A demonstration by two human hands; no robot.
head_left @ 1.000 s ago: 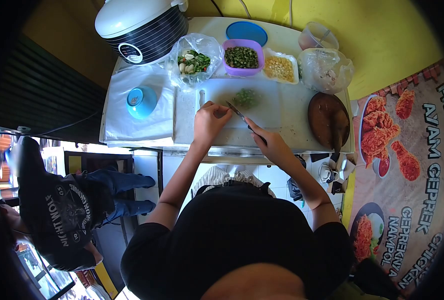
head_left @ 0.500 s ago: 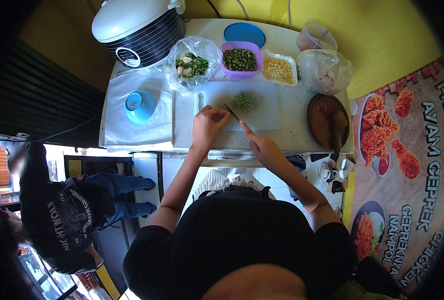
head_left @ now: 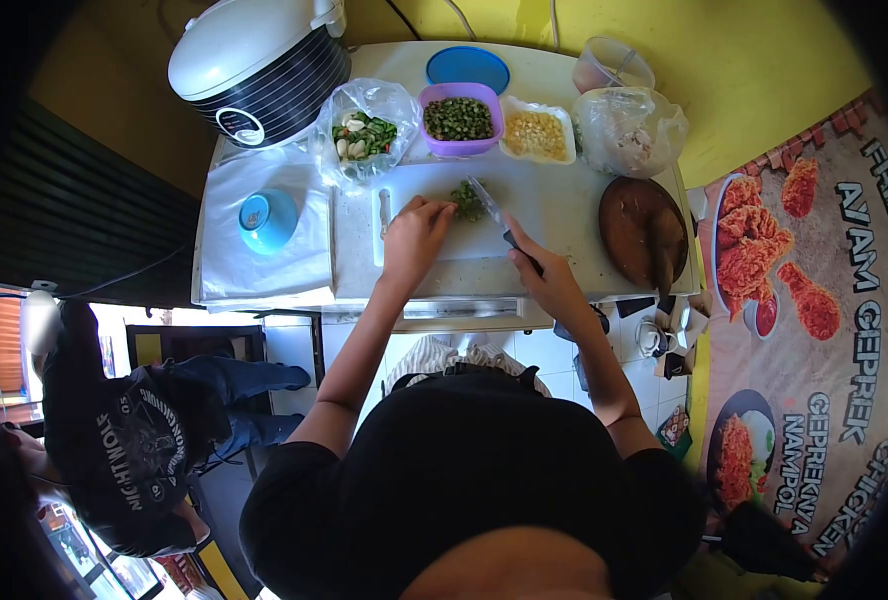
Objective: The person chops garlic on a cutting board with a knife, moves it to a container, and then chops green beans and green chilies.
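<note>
My right hand [head_left: 544, 272] is closed round the dark handle of a knife [head_left: 486, 198]. Its blade points up and to the left, over the right side of a small pile of chopped green vegetable [head_left: 467, 203]. That pile lies on a white cutting board [head_left: 509, 238]. My left hand [head_left: 416, 240] rests at the board's left part with its fingers curled together. Those fingertips are at the pile's left edge, and what they hold, if anything, is hidden. Behind the board stands a purple container [head_left: 461, 147] of cut green pieces.
A plastic bag [head_left: 331, 165] holds garlic and chilies, beside a tray [head_left: 544, 157] of yellowish pieces and another bag [head_left: 631, 130]. A stone mortar [head_left: 624, 235] with pestle stands right. Left are a blue bowl [head_left: 269, 222] and rice cooker [head_left: 264, 80]. Another person [head_left: 144, 450] stands left.
The knife has turned from pointing left beside my left hand to pointing more upright, over the pile's right side. My left fingers are now closer to the greens. The view has shifted slightly.
</note>
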